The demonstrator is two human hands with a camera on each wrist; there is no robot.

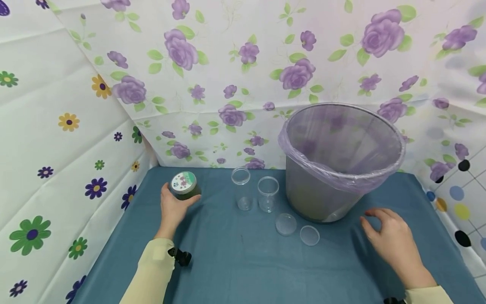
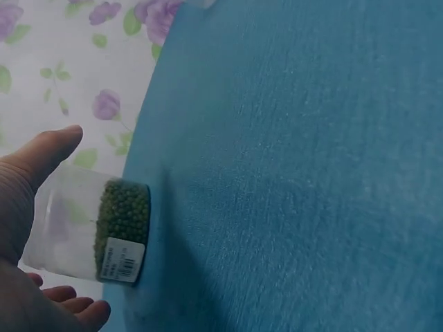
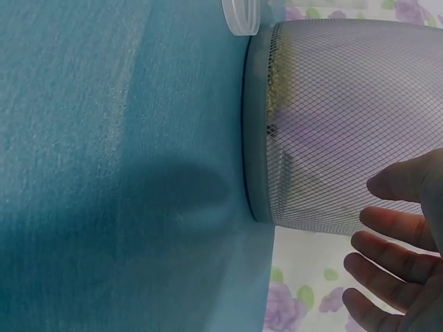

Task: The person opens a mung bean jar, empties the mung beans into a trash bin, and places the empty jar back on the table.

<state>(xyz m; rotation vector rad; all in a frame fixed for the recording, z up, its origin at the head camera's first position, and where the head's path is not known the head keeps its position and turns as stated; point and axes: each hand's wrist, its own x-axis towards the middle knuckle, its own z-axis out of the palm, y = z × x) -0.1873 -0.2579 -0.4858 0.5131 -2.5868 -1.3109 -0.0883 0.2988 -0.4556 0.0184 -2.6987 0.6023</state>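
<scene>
At the table's left side, a clear jar [image 1: 184, 183] stands with its floral-printed lid on. The left wrist view shows small green beans [image 2: 124, 214] filling its lower part and a white barcode label on its side. My left hand [image 1: 176, 211] is at this jar, thumb on one side and fingers on the other; the thumb is stretched straight and looks a little apart from the wall. My right hand [image 1: 395, 238] hovers with loosely bent fingers, holding nothing. It is nearest to the mesh bin [image 1: 319, 190], just right of it and not touching.
Two lidless clear containers, a taller one [image 1: 244, 192] and a shorter one [image 1: 268, 196], stand mid-table. Two clear round lids [image 1: 286, 224] [image 1: 309, 235] lie in front of the bin. A purple bag lines the bin; yellowish contents show through its mesh. Flowered cloth walls surround the blue tabletop [image 1: 235, 270].
</scene>
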